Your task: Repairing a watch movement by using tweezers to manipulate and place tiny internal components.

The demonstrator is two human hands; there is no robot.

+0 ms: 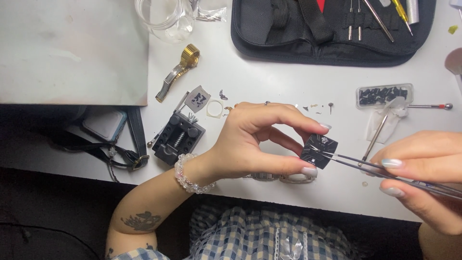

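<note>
We see a white worktable (pixel 269 86) across most of the view, with a black zipped fabric tool case (pixel 332 43) lying open at its far edge, slim metal tools slotted inside. Nearer the left stands a black plastic watch-holder vise (pixel 177 137), and beyond it lies a gold and silver metal watch bracelet (pixel 179 72). To the right sits a small clear plastic box of dark parts (pixel 383 95).

Our left hand (pixel 252 142), a clear beaded bracelet at its wrist, is closed in a pinch: thumb and forefinger clamp opposite edges of a small square black watch dial (pixel 319 150), held above the table's near edge. Our right hand (pixel 423 178) is closed around thin metal tweezers (pixel 370 166), fingers pressing the arms together. The tweezer tips rest on the dial's face near its middle; we cannot tell whether they hold anything.
</note>
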